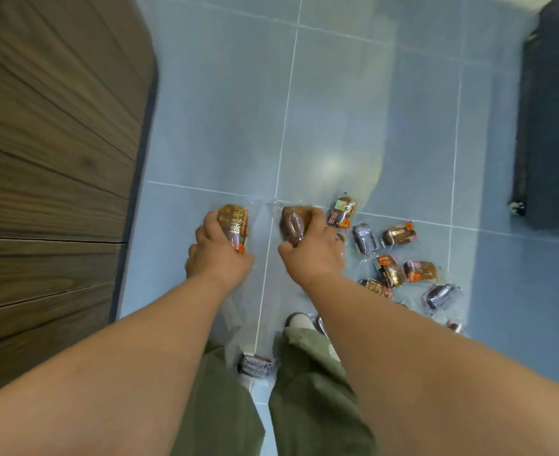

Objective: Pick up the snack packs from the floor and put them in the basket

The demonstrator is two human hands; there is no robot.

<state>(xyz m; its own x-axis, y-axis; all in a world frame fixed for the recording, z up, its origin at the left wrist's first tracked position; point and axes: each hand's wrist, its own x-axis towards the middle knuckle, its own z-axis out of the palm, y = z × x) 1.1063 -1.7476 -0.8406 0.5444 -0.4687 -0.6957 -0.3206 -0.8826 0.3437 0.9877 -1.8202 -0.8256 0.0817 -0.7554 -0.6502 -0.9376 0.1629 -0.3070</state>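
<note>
- The left hand (220, 258) is curled round an orange-brown snack pack (235, 225), and the right hand (312, 255) grips a darker brown pack (292, 227), both over the tiled floor (337, 110)
- The other packs (399, 233) lie scattered on the floor to the right, and one purple pack (255, 365) lies between the feet
- The basket is out of view, so find it before carrying
- The wrappers look slippery: hold each by the cake inside, not by the film edge, and let go only once it is inside the basket

Brown snack packs (396, 233) — blue-grey floor (222, 110)
</note>
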